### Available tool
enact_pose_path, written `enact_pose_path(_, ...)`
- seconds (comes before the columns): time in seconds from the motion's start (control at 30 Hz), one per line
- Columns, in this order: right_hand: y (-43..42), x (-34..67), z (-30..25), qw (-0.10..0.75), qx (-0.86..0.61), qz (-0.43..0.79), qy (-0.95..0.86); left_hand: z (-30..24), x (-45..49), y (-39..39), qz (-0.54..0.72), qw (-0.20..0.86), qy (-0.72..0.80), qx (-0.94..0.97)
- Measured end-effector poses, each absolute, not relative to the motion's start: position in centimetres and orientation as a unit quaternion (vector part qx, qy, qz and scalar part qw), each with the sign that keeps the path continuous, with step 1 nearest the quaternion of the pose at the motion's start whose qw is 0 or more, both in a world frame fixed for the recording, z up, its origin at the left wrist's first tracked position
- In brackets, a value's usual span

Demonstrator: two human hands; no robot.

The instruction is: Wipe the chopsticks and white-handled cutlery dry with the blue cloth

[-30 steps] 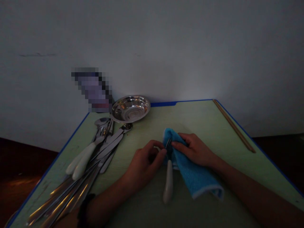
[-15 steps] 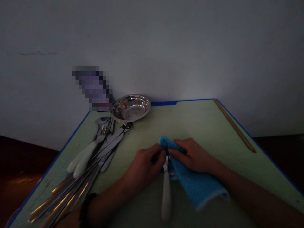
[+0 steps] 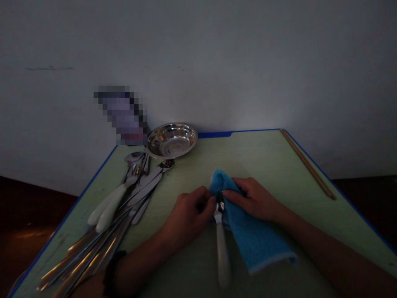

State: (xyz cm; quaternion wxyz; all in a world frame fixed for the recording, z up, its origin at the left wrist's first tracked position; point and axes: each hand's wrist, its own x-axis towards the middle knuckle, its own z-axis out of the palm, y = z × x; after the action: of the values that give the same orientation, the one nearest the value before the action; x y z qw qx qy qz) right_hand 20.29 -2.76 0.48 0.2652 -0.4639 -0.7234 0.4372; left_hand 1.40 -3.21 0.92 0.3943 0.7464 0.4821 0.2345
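My left hand (image 3: 189, 217) is closed in a pinch on the metal neck of a white-handled utensil (image 3: 222, 256), whose handle points toward me. My right hand (image 3: 254, 198) is closed on a blue cloth (image 3: 254, 240) and presses it round the utensil's metal end, which the cloth hides. The rest of the cloth trails over the green table (image 3: 248, 153) toward the near right. Both hands meet at the table's middle.
A pile of cutlery (image 3: 118, 207), some with white handles, lies along the left side. A shiny steel dish (image 3: 172, 140) stands at the back left, beside a blurred object. A wooden stick (image 3: 307, 163) lies along the right edge. A wall rises behind.
The utensil has slid toward me between the hands, and the cloth has bunched up and shifted slightly round its metal end. Both hands kept their grips.
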Motion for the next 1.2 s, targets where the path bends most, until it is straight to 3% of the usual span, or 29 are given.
enact_pose_path(0.3, -2.8, 20.3, 0.5, 0.280, -0.470, 0.442, -0.711, 1.2, 1.2, -3.0, 0.253, 0.422, 0.469, 0.734)
enact_pose_path(0.57, -2.4, 20.9, 0.0, 0.382, -0.441, 0.617, -0.528, 1.2, 1.4, -2.6, 0.299, 0.563, 0.494, 0.592)
enact_pose_path(1.2, -1.6, 20.5, -0.1, 0.536, -0.440, 0.647, -0.318, 1.3, 1.4, -2.7, 0.293, 0.558, 0.496, 0.598)
